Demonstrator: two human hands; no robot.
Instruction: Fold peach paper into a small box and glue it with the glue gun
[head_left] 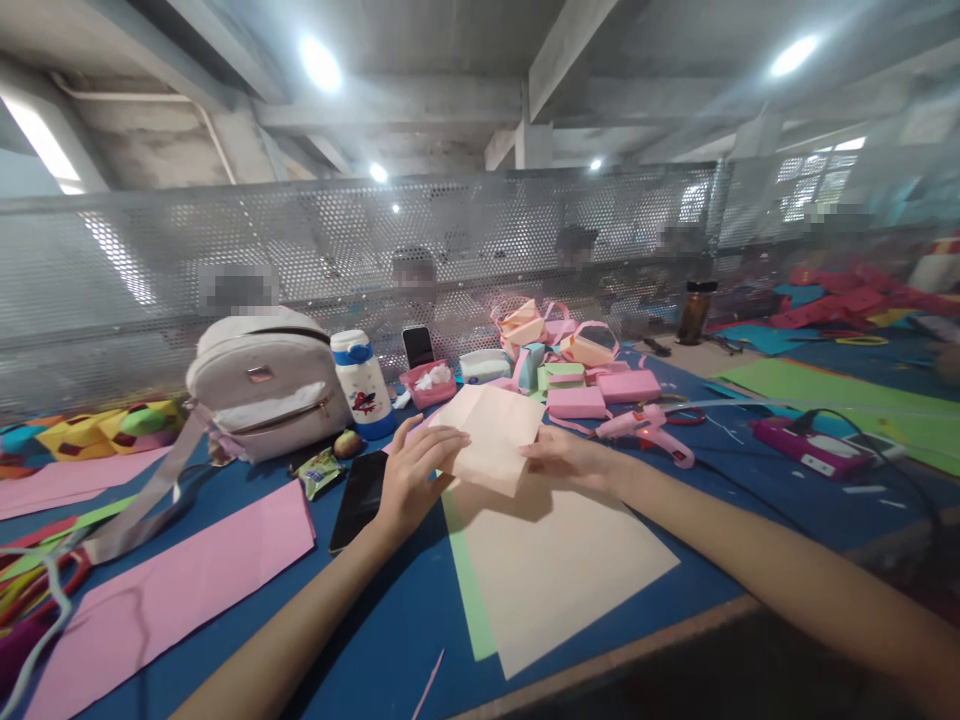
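Between my two hands is a folded piece of cream paper (491,435), held up at a tilt over the table. My left hand (420,465) grips its left side, fingers lying over the front. At the lower right edge my right hand (566,458) pinches the paper between thumb and fingers. Below them, a large cream sheet (570,570) lies partly over a green sheet (469,580). A pink glue gun (649,430) rests to the right of my right hand. Left of my left hand lies a black phone (358,500).
A white backpack (270,385) and a bottle (364,385) stand at the back left. Small paper baskets and boxes (577,400) cluster behind my hands. Pink sheets (202,590) lie on the left, a purple power strip (810,447) on the right. A perforated metal screen (465,220) borders the table.
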